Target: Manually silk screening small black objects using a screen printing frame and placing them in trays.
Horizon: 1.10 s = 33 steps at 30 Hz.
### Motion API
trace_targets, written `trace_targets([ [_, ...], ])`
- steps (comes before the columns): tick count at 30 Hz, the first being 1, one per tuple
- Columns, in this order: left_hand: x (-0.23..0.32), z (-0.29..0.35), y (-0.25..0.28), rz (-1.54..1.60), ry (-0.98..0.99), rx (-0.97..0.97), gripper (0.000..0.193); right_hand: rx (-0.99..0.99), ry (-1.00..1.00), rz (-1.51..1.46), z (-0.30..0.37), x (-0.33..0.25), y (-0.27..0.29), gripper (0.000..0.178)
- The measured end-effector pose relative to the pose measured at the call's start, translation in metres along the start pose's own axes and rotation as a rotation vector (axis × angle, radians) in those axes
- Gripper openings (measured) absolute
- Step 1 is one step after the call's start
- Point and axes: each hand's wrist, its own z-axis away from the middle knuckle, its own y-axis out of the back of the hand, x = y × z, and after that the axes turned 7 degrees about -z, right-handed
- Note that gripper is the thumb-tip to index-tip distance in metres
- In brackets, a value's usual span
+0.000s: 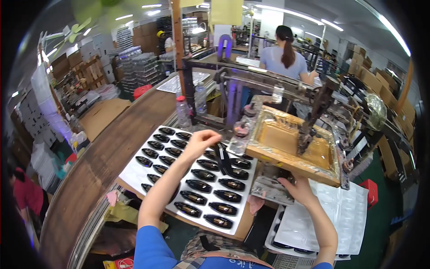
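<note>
My left hand (202, 142) is closed in a pinch above a white moulded tray (131, 170). At its fingertips hangs a glossy black elongated piece (222, 156) with a small white mark, tilted over the tray. Rows of black pointed-oval pieces (200, 185) with gold-coloured middles lie in the tray's pockets. My right hand (297, 189) is beside a worn metal fixture (271, 184), under a wood-framed printing screen (293, 168). Its thumb is stretched out toward the fixture, apart from the fingers; the frame partly hides the fingertips.
The screen hangs tilted from a metal press frame (264, 74). White trays (324, 215) are stacked at the right, with black pieces at their edges. A red-capped bottle (182, 112) stands behind the filled tray. A curved brown bench (96, 166) runs left. Another person (284, 58) is beyond the press.
</note>
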Motion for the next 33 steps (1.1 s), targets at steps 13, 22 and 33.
trace_targets([
  [13,-0.102,0.15,0.225,-0.306,0.403,0.565,0.034,0.457,-0.067,-0.105,0.099,0.0,0.024,0.051],
  [22,-0.17,0.181,0.277,-0.605,0.67,0.716,0.042,0.575,-0.18,-0.089,0.138,-0.003,0.029,0.042],
  [33,-0.178,0.16,0.255,-1.066,0.625,0.83,0.035,0.596,-0.212,-0.094,0.167,-0.005,0.029,0.041],
])
